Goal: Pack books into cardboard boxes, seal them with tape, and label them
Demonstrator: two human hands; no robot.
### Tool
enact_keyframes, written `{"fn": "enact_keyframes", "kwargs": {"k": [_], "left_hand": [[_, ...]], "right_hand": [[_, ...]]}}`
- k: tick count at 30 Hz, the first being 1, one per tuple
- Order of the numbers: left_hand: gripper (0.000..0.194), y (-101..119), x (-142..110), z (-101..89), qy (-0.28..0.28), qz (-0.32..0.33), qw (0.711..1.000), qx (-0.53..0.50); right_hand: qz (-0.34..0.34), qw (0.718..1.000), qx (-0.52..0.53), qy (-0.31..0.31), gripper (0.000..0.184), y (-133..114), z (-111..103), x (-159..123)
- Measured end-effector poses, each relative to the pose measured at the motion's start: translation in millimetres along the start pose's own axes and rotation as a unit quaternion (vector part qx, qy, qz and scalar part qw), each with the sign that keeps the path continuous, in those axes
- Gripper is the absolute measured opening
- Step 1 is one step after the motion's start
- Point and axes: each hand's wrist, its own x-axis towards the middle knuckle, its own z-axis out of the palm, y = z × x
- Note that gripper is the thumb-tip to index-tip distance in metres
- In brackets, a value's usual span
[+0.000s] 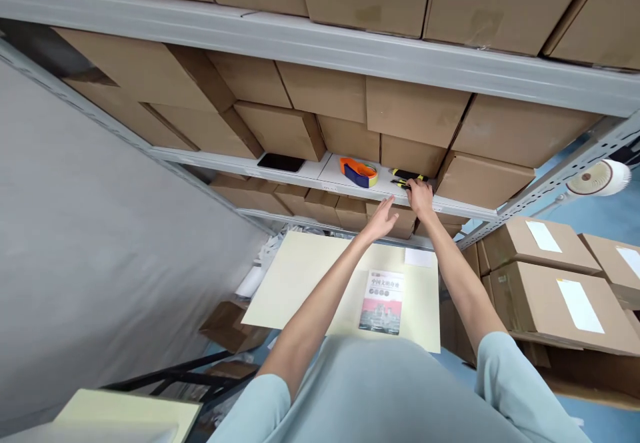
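My right hand [421,196] reaches onto the white shelf, its fingers closed on a small black-and-yellow utility knife [401,184]. Just behind it lies a longer black tool with yellow ends [410,175], partly hidden by the fingers. My left hand [381,219] hovers in front of the shelf edge with its fingers stretched out, holding nothing. To the left of the tools on the shelf sit rolls of orange, dark blue and yellow tape or strap [359,172]. Below my arms, a book with a pink and grey cover [381,301] lies on a pale yellow board [310,269].
A dark flat phone-like object [281,162] lies farther left on the shelf. Cardboard boxes [415,109] fill the rack above and below. A metal shelf beam [320,49] crosses overhead. More labelled boxes [565,296] and a white fan [597,177] stand at right; a wall [110,229] is at left.
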Motion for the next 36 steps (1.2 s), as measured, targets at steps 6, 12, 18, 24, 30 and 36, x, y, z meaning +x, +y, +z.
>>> {"fn": "enact_keyframes", "kwargs": {"k": [6,12,18,24,30,36], "left_hand": [[0.072,-62,-44,6.2,0.011,-0.095,0.995,0.011],[0.060,-130,-139,48.2,-0.020,-0.257,0.966,-0.002],[0.046,-169,-242,103.8,-0.103,-0.388,0.916,-0.020],[0.042,-181,-259,140.5,-0.104,-0.430,0.896,-0.040],[0.043,-182,-251,157.8,-0.101,-0.442,0.887,-0.091],[0.049,-176,-259,159.3,-0.077,-0.436,0.885,-0.142]], "right_hand": [[-0.016,0.999,0.018,0.041,0.039,4,15,-2],[0.013,0.990,0.117,0.083,0.042,20,78,-111],[0.171,0.958,0.192,-0.126,0.041,34,189,-304],[0.337,0.881,0.259,-0.207,0.047,29,247,-376],[0.421,0.791,0.387,-0.216,0.029,44,271,-351],[0.366,0.751,0.503,-0.221,0.037,35,270,-346]]}}
